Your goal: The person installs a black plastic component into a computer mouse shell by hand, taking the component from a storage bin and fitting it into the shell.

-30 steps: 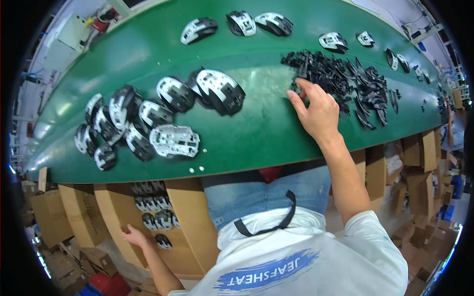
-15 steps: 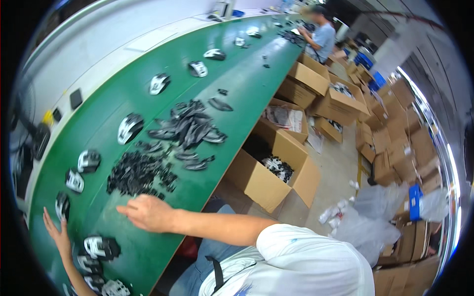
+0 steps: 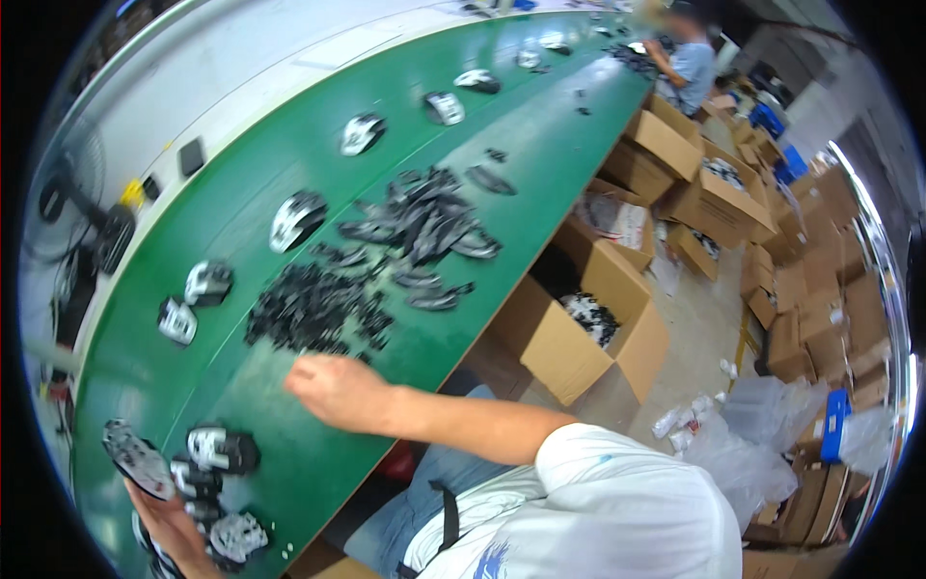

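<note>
At the lower left, my left hand is closed on a computer mouse shell, lifted above the green table with its greyish inner side showing. My right hand hovers over the table with its fingers drawn together; what is between them, if anything, is hidden. Just beyond it lies a heap of small black plastic parts. Past that heap is a pile of longer, curved black and grey pieces. Beside my left hand stand several black and white mouse shells, one lying with its inside up.
More mouse shells form a spaced row along the green table. Open cardboard boxes stand on the floor to the right. Another person works at the far end. A fan is at the left.
My left hand has picked up a mouse shell from the table and drawn it nearer. My right hand stays by the black parts, its fingers more curled in. The view has shifted.
</note>
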Available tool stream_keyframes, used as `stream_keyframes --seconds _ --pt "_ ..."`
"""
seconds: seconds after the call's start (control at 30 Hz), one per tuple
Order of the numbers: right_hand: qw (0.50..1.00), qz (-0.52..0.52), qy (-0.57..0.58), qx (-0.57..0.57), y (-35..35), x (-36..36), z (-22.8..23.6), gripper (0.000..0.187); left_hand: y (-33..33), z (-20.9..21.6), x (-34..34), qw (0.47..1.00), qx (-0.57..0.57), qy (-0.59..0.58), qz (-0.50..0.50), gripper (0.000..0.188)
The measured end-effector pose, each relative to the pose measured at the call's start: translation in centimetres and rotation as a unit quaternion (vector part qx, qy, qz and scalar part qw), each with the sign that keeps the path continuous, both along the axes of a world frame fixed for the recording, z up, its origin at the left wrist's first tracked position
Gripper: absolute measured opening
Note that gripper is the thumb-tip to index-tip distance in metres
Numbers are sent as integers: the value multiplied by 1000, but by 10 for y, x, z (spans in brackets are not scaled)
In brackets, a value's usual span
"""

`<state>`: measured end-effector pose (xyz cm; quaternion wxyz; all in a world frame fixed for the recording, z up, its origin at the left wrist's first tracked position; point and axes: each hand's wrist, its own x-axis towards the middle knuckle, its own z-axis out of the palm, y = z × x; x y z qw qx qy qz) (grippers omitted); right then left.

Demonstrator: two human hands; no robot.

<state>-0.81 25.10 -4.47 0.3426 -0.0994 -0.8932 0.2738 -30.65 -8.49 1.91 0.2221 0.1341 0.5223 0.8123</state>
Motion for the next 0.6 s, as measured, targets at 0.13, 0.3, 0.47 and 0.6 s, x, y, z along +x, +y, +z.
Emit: stream_keyframes --seconds 0.13,0.3,0.47,0.6 --pt "994 42 56 -85 -2 11 29 15 -1 35 151 991 69 -62 -96 56" --pt "896 160 -17 -415 -32 47 95 14 66 18 233 975 141 -127 -118 70" --pt "865 175 -5 -471 -61 65 111 12 91 10 264 962 120 -142 -198 74" --pt "931 130 40 -338 -77 54 101 11 92 5 271 965 86 -68 -237 75"
